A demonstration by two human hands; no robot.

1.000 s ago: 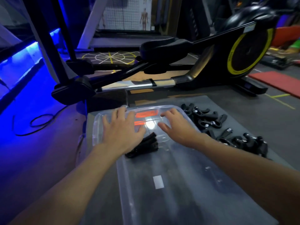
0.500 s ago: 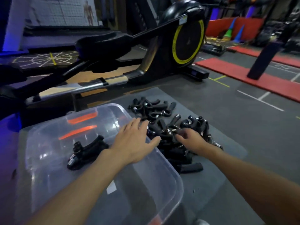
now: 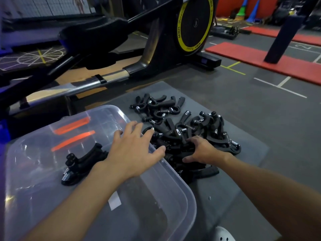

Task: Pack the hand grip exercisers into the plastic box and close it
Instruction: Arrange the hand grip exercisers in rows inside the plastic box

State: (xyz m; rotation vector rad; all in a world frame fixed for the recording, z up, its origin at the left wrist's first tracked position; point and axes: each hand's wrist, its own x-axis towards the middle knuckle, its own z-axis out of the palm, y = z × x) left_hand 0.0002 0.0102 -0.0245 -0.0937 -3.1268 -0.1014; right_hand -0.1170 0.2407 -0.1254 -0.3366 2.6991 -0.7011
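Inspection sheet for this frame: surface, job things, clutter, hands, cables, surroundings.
Surface: grey rubber mat on gym floor.
Job's things: clear plastic box, open, a few black hand grip exercisers inside; loose pile of black exercisers on the mat to its right.
Clutter: white perforated object at bottom edge, unidentified.
Hands: left hand open, spread over the box's right rim; right hand on the pile, grip unclear.
Cables: nothing seen.
Surroundings: black elliptical trainer with yellow-ringed flywheel; red floor mats.
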